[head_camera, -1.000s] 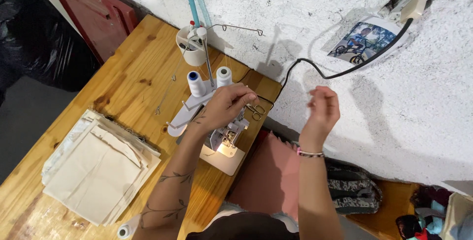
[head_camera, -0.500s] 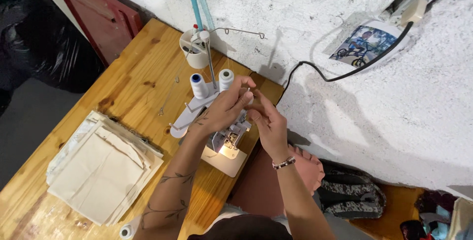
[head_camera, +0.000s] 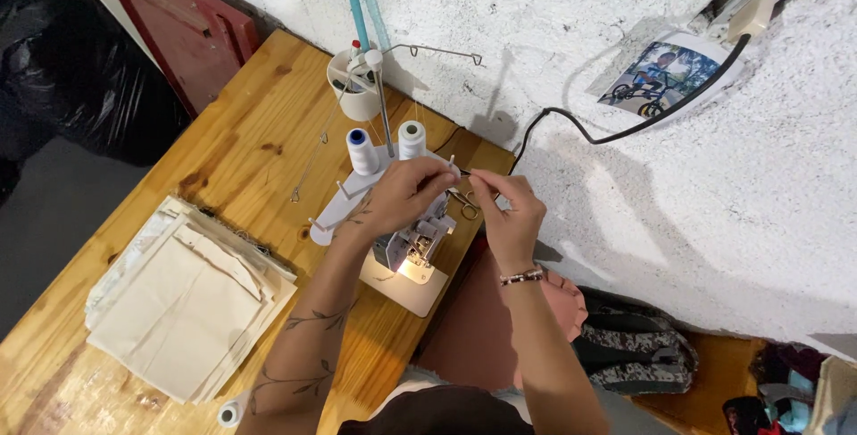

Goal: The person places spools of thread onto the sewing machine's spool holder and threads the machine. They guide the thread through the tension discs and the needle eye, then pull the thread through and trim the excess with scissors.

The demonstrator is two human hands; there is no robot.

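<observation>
A small white overlock sewing machine (head_camera: pixel 412 252) stands on the wooden table (head_camera: pixel 223 149), its lamp lit. My left hand (head_camera: pixel 406 196) hovers over its top with the fingertips pinched together. My right hand (head_camera: pixel 511 214), with a bead bracelet at the wrist, meets it fingertip to fingertip. A thin thread (head_camera: pixel 465 172) is pinched between the two hands. Small scissors (head_camera: pixel 464 205) lie just below the fingers. Behind the hands stand two thread cones, one with a blue top (head_camera: pixel 361 149) and one white (head_camera: pixel 411 139), under a metal thread guide pole (head_camera: pixel 384 105).
A stack of cream fabric pieces (head_camera: pixel 187 297) lies at the table's left front. A white cup (head_camera: pixel 353 91) with rulers stands by the rough white wall. A black cable (head_camera: pixel 580 127) runs along the wall. A small spool (head_camera: pixel 230 413) sits at the front edge. Pink cloth (head_camera: pixel 486 328) lies beside the table.
My right hand, raised out to the right a second ago, has come down and left to meet my left hand over the machine. The left hand has stayed put.
</observation>
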